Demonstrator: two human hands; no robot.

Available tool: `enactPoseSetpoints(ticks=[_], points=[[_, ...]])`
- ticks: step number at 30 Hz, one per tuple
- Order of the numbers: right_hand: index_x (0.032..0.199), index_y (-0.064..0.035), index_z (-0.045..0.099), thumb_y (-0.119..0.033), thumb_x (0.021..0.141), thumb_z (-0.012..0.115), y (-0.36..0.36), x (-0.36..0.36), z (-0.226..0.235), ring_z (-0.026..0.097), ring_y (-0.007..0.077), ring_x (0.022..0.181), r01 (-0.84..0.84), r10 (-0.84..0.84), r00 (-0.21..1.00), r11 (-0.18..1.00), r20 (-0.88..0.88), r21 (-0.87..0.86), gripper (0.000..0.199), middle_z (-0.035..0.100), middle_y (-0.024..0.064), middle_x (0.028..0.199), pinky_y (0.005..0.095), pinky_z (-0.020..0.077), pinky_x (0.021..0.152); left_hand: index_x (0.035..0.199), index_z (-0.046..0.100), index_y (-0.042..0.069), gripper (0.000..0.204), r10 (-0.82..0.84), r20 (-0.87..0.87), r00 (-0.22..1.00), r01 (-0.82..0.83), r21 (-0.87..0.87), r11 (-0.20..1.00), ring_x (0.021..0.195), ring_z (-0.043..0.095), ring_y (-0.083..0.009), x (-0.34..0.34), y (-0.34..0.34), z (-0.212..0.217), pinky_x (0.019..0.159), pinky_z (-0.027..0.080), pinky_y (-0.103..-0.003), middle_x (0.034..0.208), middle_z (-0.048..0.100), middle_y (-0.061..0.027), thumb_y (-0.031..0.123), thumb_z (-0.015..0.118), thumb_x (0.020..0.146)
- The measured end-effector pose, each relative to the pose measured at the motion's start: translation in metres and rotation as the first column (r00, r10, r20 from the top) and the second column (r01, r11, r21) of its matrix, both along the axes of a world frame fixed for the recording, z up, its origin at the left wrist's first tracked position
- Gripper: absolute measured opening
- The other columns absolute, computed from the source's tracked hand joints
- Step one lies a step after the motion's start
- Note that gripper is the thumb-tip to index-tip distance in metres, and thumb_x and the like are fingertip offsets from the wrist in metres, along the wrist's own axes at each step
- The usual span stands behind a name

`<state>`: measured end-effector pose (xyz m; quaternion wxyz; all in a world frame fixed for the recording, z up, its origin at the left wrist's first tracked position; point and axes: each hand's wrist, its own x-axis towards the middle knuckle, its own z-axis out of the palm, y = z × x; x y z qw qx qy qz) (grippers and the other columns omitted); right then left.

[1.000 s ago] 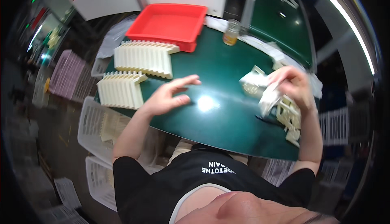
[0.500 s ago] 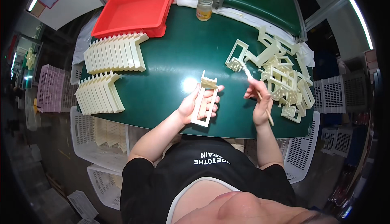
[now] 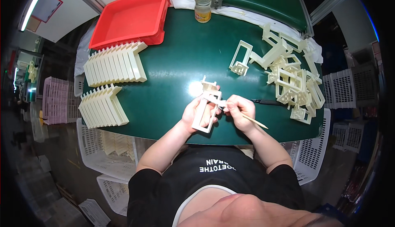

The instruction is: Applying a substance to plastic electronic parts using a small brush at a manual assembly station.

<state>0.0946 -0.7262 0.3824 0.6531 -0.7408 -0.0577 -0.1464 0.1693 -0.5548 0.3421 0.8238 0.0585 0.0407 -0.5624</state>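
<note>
My left hand (image 3: 191, 114) is wrapped round a cream plastic frame (image 3: 198, 120), a long open rectangle with an upright bracket at its far end. My right hand (image 3: 242, 114) is closed on a thin wooden stick (image 3: 258, 122) whose tip is wrapped in white material. That wrapped tip (image 3: 216, 100) lies on or just above the frame, near its bracket end; contact cannot be told for certain. Just right of my right hand, a slim dark tool (image 3: 266, 102) lies on the table. Beyond it rests a single similar frame (image 3: 239, 67).
A heap of cream frames (image 3: 290, 79) covers the table's right side. Two rows of stacked frames (image 3: 115, 66) stand at left, beside a red tray (image 3: 127, 21). A glass jar (image 3: 203, 11) with yellowish contents stands at the back. White baskets (image 3: 105, 146) sit below the green table (image 3: 173, 58).
My right hand has moved left and nearer, bringing the stick's wrapped tip from the single frame on the table to the held frame. The slim dark tool now shows.
</note>
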Motion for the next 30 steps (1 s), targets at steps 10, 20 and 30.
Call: enactPoseSetpoints(ticks=[10,20,30], points=[[0.065,0.0002,0.055,0.000,0.091,0.049,0.016,0.008,0.004,0.053,0.0118,0.054,0.111,-0.112,0.994,0.990,-0.016,-0.087,0.027,0.059,0.0077,0.065,0.0246,0.0440,0.053,0.146,0.026,0.020,0.049,-0.036,-0.003,0.999,0.036,-0.019,0.999,0.087,0.059,-0.0259,-0.002,0.000,0.002,0.068,0.053,-0.038,0.115,0.054,-0.0132,0.033,0.030,0.099],[0.071,0.0004,0.058,-0.002,0.089,0.052,0.006,0.009,0.001,0.058,0.0207,0.053,0.089,-0.085,0.996,0.991,0.040,-0.100,0.019,0.058,0.0094,0.063,0.0308,0.0440,0.051,0.148,0.024,0.019,0.050,-0.034,0.078,0.996,0.038,-0.050,0.998,0.091,0.058,-0.0271,-0.005,0.002,-0.021,0.070,0.053,-0.041,0.115,0.055,-0.0125,0.030,0.031,0.100],[0.068,-0.0006,0.057,0.001,0.086,0.054,0.017,-0.001,0.008,0.056,0.0234,0.051,0.053,-0.046,0.998,0.987,0.052,-0.151,0.018,0.056,0.0085,0.061,0.0331,0.0440,0.051,0.150,0.020,0.020,0.053,-0.019,0.006,1.000,0.019,0.051,0.999,0.087,0.058,-0.0267,-0.007,-0.001,0.005,0.069,0.051,-0.042,0.111,0.057,-0.0128,0.030,0.029,0.099]])
